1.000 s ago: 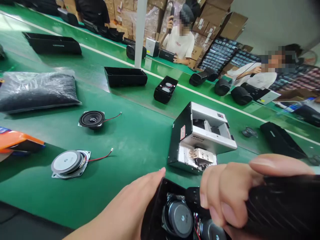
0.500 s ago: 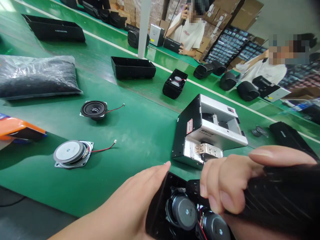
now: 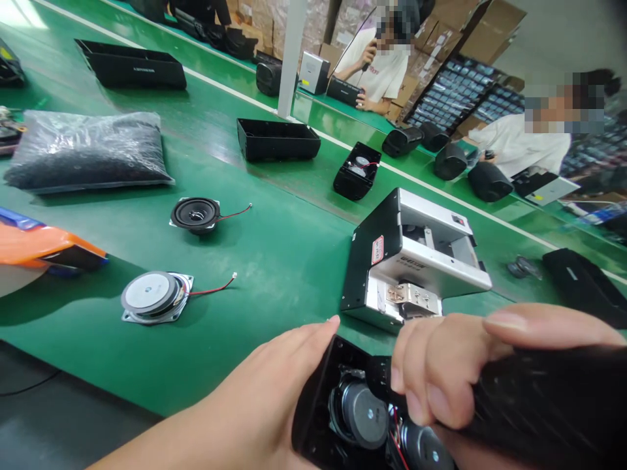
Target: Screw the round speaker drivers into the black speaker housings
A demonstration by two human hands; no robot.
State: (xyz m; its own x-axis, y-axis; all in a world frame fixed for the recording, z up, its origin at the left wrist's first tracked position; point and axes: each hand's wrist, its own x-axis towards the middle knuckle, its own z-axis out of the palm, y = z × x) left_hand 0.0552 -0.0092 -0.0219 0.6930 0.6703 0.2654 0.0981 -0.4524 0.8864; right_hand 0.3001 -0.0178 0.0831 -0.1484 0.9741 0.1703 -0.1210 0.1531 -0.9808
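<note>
Hiding spkr housing [image 3: 343, 418] btm edge: both hands, frame cutoff.

A factory assembly line: a long green worktop [image 3: 274, 261] strewn with loose speaker drivers [image 3: 194, 214] and black housings [image 3: 277, 139], seated workers [image 3: 379, 65] opposite, stacked cartons [image 3: 482, 29] behind.

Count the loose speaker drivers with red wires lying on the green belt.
2: one cone-up driver below the plastic bag, one magnet-up driver nearer the left hand. Others sit inside housings, some possibly hidden.
</note>
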